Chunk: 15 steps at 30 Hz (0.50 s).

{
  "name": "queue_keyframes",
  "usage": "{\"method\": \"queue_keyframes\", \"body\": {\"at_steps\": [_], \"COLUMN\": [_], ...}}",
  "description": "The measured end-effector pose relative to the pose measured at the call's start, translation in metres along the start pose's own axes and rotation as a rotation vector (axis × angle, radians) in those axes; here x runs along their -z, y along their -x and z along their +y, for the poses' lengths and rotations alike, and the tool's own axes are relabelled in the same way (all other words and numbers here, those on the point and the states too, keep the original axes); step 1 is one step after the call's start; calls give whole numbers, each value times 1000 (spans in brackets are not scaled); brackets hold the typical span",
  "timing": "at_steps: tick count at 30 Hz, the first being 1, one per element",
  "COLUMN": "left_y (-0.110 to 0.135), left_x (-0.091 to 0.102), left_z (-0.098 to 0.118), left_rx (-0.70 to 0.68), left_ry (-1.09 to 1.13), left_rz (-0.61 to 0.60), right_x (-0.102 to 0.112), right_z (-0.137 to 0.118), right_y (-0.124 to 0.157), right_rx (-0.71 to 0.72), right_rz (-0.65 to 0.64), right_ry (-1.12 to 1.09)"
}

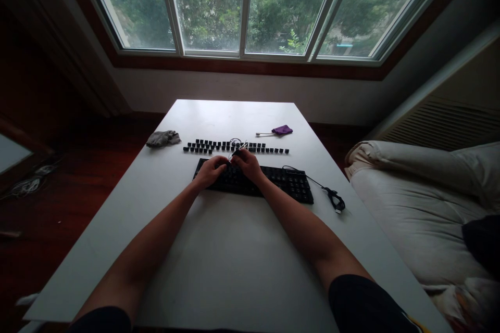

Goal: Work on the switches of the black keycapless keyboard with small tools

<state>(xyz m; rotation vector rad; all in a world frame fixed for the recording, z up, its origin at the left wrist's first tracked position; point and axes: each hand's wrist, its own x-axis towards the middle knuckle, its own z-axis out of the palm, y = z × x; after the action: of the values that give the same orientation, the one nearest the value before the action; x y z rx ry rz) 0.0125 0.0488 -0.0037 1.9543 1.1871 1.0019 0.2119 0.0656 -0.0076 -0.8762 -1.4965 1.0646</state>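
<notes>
Black keyboard (291, 182) with detached keycaps (258, 149), on a white table (234, 255). The keyboard lies mid-table beneath both hands; the keycaps stand in two rows just beyond its far edge. The right hand (247, 163) pinches a small dark wire-ended tool (236, 152). The left hand (213, 169) curls over the keyboard's left part; whether it grasps anything cannot be told. Far left: grey cloth (163, 139).

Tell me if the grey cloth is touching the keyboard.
Apart. The head view shows it: bare white table lies between the grey cloth, at the far left, and the keyboard.
</notes>
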Motion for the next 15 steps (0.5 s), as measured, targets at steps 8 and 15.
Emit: {"method": "queue_keyframes", "body": {"at_steps": [8,15], "left_y": [-1,2], "left_x": [-2,-2], "left_z": [-2,6], "left_rx": [18,16], "left_ry": [227,241], "left_rz": [-72,-56], "right_x": [3,5], "right_z": [1,11], "right_y": [-2,-8], "right_rx": [-70,-131], "right_rz": [3,-34], "right_ry": [81,41]}}
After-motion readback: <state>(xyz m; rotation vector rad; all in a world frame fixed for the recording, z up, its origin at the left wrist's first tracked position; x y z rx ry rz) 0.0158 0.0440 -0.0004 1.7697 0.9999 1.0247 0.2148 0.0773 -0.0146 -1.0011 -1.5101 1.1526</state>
